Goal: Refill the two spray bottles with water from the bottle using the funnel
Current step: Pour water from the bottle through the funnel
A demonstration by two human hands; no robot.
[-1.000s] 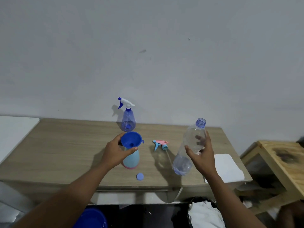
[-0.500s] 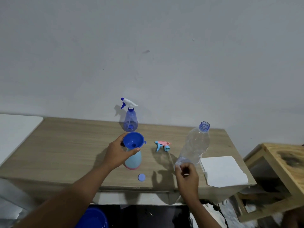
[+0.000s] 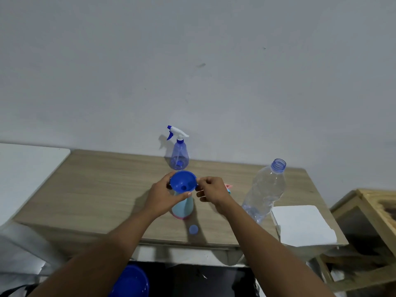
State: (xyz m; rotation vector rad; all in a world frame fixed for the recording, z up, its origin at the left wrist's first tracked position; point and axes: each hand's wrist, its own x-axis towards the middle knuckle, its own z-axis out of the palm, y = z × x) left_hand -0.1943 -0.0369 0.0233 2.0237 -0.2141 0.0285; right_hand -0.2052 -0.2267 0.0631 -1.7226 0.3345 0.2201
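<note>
Presently, my left hand (image 3: 162, 196) is curled round the blue plastic funnel (image 3: 183, 182), fingers behind its left rim and thumb across the front just below the bowl. The funnel sits upright in the neck of the pale-blue spray bottle (image 3: 182, 207) with a pink base, which stands near the middle of the light wooden table (image 3: 96, 189). My right hand (image 3: 212, 189) has its fingers bent, with forefinger and thumb pinching the funnel's right edge.

Behind the funnel, by the wall, the clear violet spray bottle (image 3: 179, 156) stands with its white-and-blue trigger head fitted. A pink-and-blue trigger head (image 3: 228, 187) lies on the table, mostly hidden behind my right hand.

To the right, the clear plastic water bottle (image 3: 264, 189) stands uncapped, apart from both hands, just beside a white sheet (image 3: 302, 226) at the table's right edge. A small blue bottle cap (image 3: 193, 229) lies near the front edge, just in front of the pale-blue bottle.

A raw wooden frame (image 3: 368, 202) stands right of the table. A round blue object (image 3: 130, 284) shows below the table.
</note>
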